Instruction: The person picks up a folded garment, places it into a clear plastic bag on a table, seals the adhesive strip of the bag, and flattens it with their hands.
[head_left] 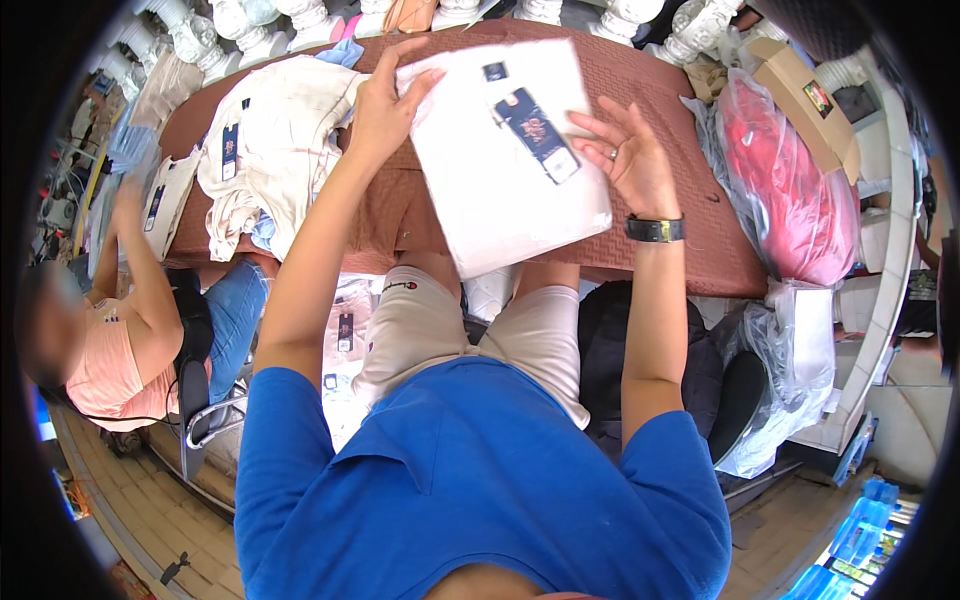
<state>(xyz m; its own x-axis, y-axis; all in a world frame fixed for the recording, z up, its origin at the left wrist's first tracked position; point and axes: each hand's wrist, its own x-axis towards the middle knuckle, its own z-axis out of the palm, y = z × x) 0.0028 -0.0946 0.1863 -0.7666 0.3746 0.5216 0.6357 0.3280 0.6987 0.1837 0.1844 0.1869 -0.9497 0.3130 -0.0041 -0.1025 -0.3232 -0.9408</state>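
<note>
A folded white garment with a navy hang tag and a small dark label lies tilted in front of me, its lower corner reaching past the table's near edge. My left hand is at its upper left corner, thumb over the cloth and index finger stretched beyond the edge; the other fingers are partly hidden. Beside the garment's right edge, my right hand is open with fingers spread, the fingertips close to the cloth. Whether they touch it I cannot tell. Left of my left forearm, a loose heap of cream garments carries another navy tag.
A brown cloth covers the table. At the right stand a plastic bag of red cloth and a cardboard box. Another person sits at the left, arms raised near a tagged garment. White balusters line the far side.
</note>
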